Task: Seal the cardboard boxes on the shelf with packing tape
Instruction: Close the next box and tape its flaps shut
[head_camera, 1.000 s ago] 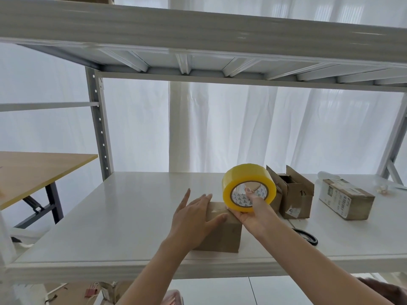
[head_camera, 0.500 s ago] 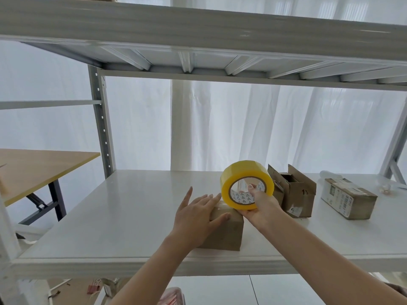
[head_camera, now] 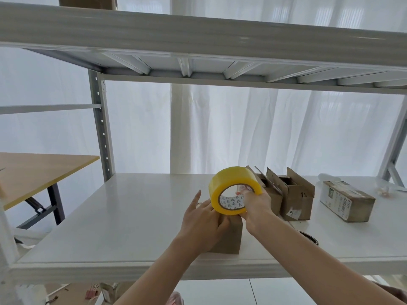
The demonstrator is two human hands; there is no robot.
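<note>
A small closed cardboard box (head_camera: 229, 239) stands near the front edge of the white shelf (head_camera: 123, 216). My left hand (head_camera: 203, 219) lies over its top with fingers spread, thumb against the near face. My right hand (head_camera: 255, 205) grips a yellow roll of packing tape (head_camera: 233, 189), fingers through its core, holding it upright just above the box top. Behind the roll stand two open cardboard boxes (head_camera: 295, 194) with flaps up. A closed box with labels (head_camera: 346, 204) lies further right.
Black scissors (head_camera: 309, 237) lie on the shelf right of my right forearm. The upper shelf (head_camera: 198, 36) hangs overhead. A wooden table (head_camera: 33, 172) stands at left. White curtains hang behind. Clips and scraps lie on the floor below.
My right hand lowered the tape roll down and left, closer to the box top. My left hand stayed on the box.
</note>
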